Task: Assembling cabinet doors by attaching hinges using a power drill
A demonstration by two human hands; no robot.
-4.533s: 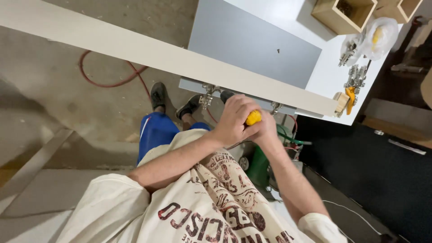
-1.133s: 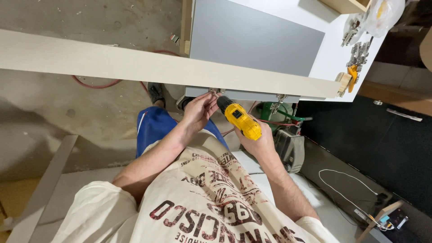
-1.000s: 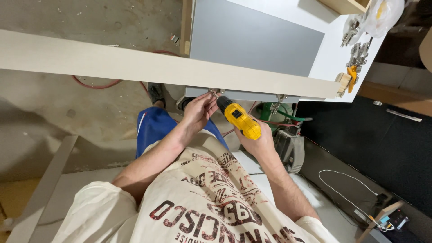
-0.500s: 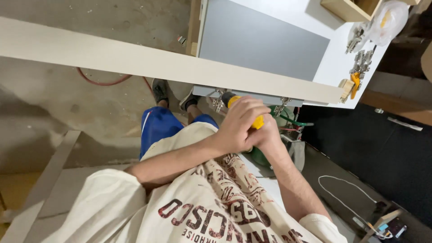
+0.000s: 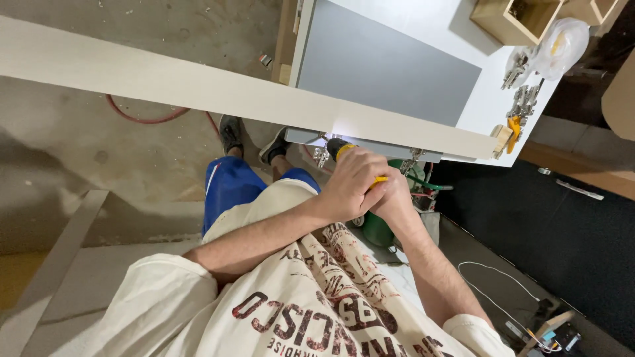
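While our left hand and right hand clench the yellow drill under the long board, we judge it hefty, rigid, best gripped by its handle.

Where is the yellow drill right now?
In the head view, the yellow drill sits just right of centre, gripped by the left hand and right hand, its tip under the long pale board.

We see one package only: a clear, crumpled plastic bag with something yellow inside, lying at the far right corner of the white counter, just beside two open wooden boxes. We see no labels, signs or screens.
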